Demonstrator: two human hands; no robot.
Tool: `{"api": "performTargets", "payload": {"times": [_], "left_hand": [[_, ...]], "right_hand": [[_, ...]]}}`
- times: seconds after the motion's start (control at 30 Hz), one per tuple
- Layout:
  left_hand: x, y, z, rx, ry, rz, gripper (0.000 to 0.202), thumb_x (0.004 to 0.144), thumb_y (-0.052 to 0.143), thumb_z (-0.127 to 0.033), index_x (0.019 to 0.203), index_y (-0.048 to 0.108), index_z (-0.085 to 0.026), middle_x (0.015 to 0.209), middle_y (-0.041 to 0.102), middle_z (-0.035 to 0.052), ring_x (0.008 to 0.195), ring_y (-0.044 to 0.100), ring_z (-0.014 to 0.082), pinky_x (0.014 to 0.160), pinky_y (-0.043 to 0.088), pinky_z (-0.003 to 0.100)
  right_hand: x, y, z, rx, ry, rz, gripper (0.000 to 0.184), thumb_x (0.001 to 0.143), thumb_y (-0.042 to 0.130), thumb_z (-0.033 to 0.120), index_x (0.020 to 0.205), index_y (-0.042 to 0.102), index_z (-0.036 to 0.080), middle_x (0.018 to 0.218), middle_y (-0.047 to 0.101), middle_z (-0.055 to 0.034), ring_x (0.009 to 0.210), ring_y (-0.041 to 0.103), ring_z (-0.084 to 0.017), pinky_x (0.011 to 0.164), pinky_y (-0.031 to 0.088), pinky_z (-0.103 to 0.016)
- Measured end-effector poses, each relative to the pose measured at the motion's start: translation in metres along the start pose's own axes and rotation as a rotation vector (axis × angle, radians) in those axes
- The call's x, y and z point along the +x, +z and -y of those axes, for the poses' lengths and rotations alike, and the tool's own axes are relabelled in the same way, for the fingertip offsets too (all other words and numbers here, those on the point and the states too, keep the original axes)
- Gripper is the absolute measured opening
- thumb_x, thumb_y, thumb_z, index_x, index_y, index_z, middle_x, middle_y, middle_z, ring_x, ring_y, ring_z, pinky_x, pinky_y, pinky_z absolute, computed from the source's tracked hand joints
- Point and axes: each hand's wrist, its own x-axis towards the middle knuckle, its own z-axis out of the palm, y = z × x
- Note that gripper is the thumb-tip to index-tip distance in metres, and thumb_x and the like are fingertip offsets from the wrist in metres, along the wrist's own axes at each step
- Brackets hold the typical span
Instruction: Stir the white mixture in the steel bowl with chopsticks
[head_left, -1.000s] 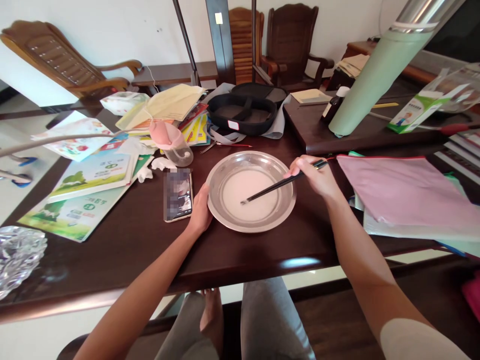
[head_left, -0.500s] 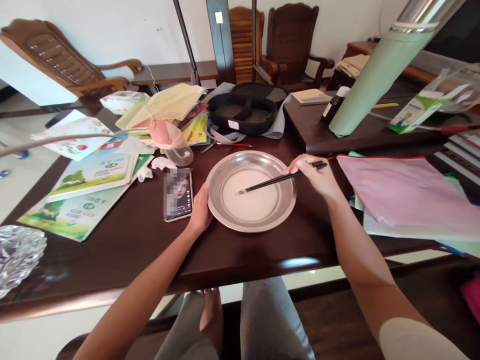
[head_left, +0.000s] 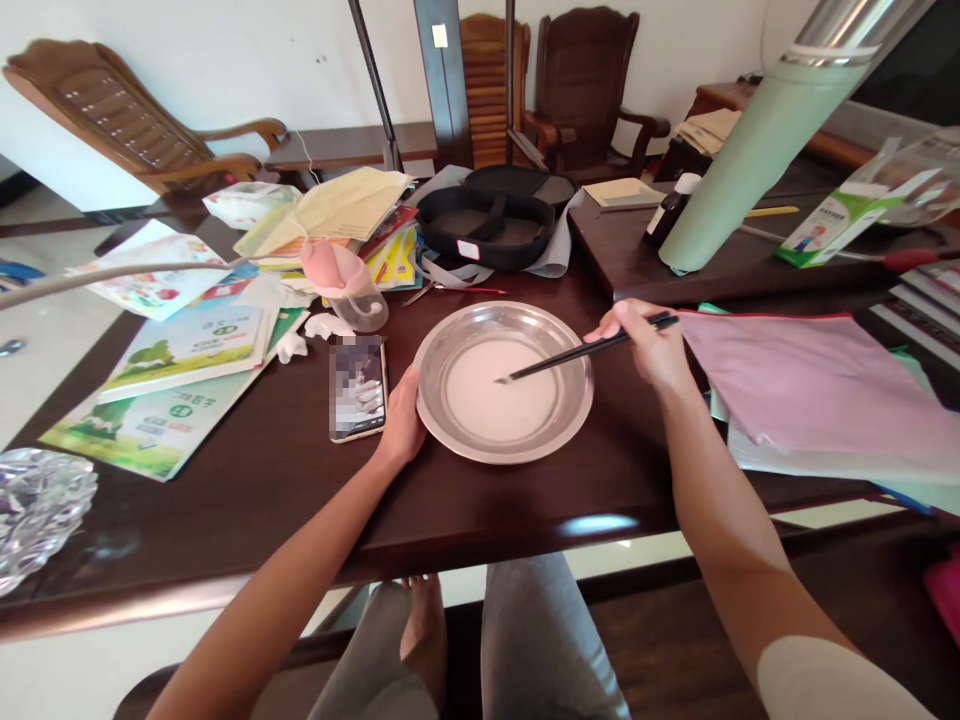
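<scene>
A wide, shallow metal bowl (head_left: 577,385) stands on the dark wooden table with milky white liquid (head_left: 499,410) in it. My left hand (head_left: 403,422) grips its left rim, the fingers partly hidden beneath the edge. In my right hand (head_left: 646,345), right of the bowl, is a pair of black chopsticks (head_left: 562,357) held close together. They slant down leftward over the rim, and their tips meet the liquid near the bowl's middle. Close to my left hand lies a phone (head_left: 358,390) with its screen lit.
Left of the phone are crumpled tissues (head_left: 292,346), booklets (head_left: 161,415) and a glass dish (head_left: 45,510). Behind the bowl sit a pink-topped cup (head_left: 341,280) and a black case (head_left: 487,225). A green flask (head_left: 757,165) and a pink pouch (head_left: 817,380) are on the right.
My right hand has moved to the right, drawing the chopstick tips rightward through the liquid. The phone's picture has changed. My left hand stays on the rim.
</scene>
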Motion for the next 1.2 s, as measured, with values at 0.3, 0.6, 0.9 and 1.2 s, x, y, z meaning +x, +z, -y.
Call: {"api": "performTargets", "payload": {"times": [0.3,0.6,0.9,1.2], "left_hand": [[-0.0009,0.0018,-0.0024,-0.012,-0.017,-0.015,0.044,0.082,0.072,-0.056,0.106,0.076,-0.019,0.112,0.08,0.0054,0.119,0.069,0.031,0.103,0.056,0.038],[-0.0015,0.0021,-0.0023,-0.018,-0.02,-0.016,0.045,0.083,0.071,-0.056,0.109,0.075,-0.02,0.114,0.079,0.006,0.123,0.067,0.0314,0.104,0.055,0.04],[-0.0015,0.0019,-0.0031,0.016,-0.01,-0.013,0.045,0.084,0.07,-0.056,0.108,0.075,-0.019,0.116,0.079,0.0057,0.122,0.067,0.0309,0.104,0.054,0.038],[-0.0007,-0.0003,-0.0002,0.014,-0.007,-0.004,0.043,0.087,0.067,-0.056,0.108,0.075,-0.02,0.116,0.079,0.0061,0.123,0.067,0.0302,0.103,0.055,0.038]], "right_hand": [[-0.0011,0.006,0.004,-0.048,0.035,0.104,0.044,0.083,0.075,0.064,0.066,0.073,0.024,0.069,0.077,-0.0034,0.073,0.077,-0.023,0.078,0.06,-0.037],[-0.0019,0.006,0.0024,-0.009,0.061,0.182,0.045,0.087,0.072,0.062,0.063,0.072,0.024,0.067,0.077,-0.0033,0.071,0.076,-0.022,0.074,0.059,-0.035],[-0.0013,0.0006,0.0002,0.026,0.031,0.012,0.047,0.089,0.071,0.059,0.057,0.068,0.024,0.059,0.072,-0.0016,0.061,0.073,-0.02,0.069,0.058,-0.034],[-0.0012,0.0015,0.0045,-0.052,0.049,-0.015,0.047,0.083,0.073,0.065,0.061,0.068,0.025,0.063,0.074,-0.0022,0.066,0.075,-0.022,0.076,0.06,-0.037]]}}
